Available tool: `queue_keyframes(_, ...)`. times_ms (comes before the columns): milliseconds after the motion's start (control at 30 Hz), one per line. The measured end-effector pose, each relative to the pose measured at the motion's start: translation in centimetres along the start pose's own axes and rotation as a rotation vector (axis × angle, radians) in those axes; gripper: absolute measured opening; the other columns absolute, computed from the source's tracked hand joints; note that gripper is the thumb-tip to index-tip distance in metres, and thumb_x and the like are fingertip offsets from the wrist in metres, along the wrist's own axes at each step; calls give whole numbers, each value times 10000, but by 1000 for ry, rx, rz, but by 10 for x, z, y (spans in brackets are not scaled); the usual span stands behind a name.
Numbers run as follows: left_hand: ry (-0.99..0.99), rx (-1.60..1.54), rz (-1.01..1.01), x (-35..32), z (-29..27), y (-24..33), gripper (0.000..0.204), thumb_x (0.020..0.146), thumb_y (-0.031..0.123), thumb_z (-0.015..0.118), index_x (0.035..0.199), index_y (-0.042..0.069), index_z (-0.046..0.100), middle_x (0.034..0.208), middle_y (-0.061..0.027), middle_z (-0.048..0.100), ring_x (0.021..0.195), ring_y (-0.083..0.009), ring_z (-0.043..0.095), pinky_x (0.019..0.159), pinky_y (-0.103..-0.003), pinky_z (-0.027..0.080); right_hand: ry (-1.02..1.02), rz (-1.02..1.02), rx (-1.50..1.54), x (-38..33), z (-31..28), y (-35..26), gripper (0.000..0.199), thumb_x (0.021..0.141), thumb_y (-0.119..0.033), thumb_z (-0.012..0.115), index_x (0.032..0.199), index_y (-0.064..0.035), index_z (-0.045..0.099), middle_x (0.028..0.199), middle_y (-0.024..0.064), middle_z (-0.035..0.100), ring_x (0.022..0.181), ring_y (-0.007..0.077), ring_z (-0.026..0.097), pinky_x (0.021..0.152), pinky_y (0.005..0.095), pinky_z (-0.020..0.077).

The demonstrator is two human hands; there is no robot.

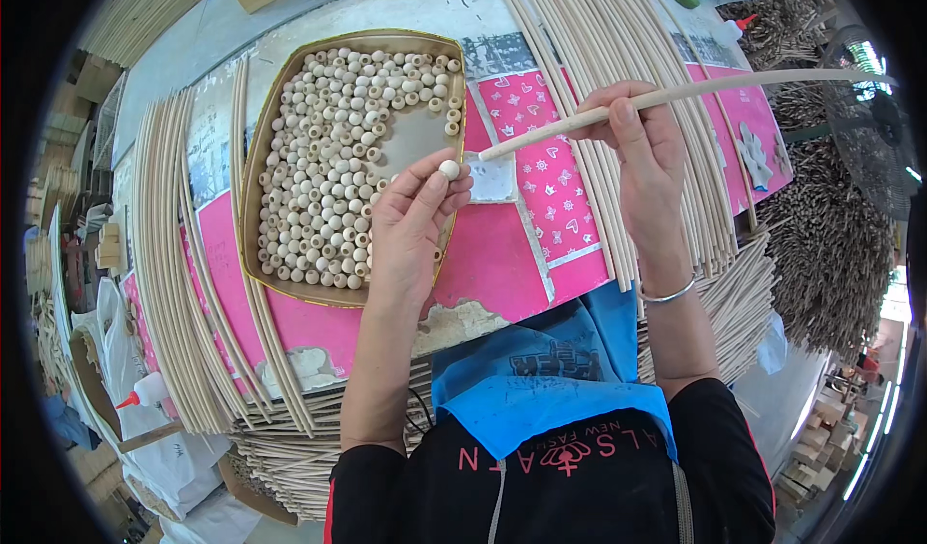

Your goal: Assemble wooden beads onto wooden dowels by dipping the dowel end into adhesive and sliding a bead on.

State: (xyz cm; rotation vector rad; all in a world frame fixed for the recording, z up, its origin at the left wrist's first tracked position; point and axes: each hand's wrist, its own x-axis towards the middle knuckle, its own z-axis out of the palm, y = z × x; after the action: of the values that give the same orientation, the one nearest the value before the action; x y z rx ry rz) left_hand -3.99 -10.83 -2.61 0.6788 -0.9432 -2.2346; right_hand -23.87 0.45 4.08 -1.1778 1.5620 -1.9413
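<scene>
Between the thumb and fingers of my left hand (417, 206) is a small pale wooden bead (449, 169), held at the near right edge of a shallow tray (255, 158). Many loose wooden beads (319, 167) fill most of that tray; its upper right part shows bare bottom. My right hand (642, 143) grips a long, slender wooden rod (560, 127). The rod's near end points left toward the bead, a small gap apart from it, and its other end stretches off to the far right.
Wooden rods (618, 81) lie in a row under my right hand, with more rods (179, 283) at the left. Pink patterned sheeting (492, 264) covers part of the table. A white bottle with a red tip (147, 391) is at lower left; a fan (864, 139) stands far right.
</scene>
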Motion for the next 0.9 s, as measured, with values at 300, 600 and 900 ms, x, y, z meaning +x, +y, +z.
queue_keyframes(300,58,-30,-10,-2,14,-3,345,1001,51,587,1333,-38,556,1117,-114,674,950,-157,677,891,-259,561,13,6,23,-8,5,7,189,1063,-180,508,1086,-2,567,960,87,658,863,142,663,795,277,562)
queue_keyframes(600,89,651,430,-3,13,-8,249,894,-12,686,1141,9,702,1038,-48,628,913,-105,638,817,-239,548,19,30,56,-15,10,10,190,1062,-183,510,1079,-2,565,961,94,657,863,148,668,793,283,567)
queue_keyframes(900,79,705,358,-13,13,-6,255,894,7,701,1148,9,711,1010,-42,632,880,-102,642,777,-246,552,11,25,48,-24,9,12,172,1058,-163,512,1085,0,559,957,99,654,870,153,671,794,285,575)
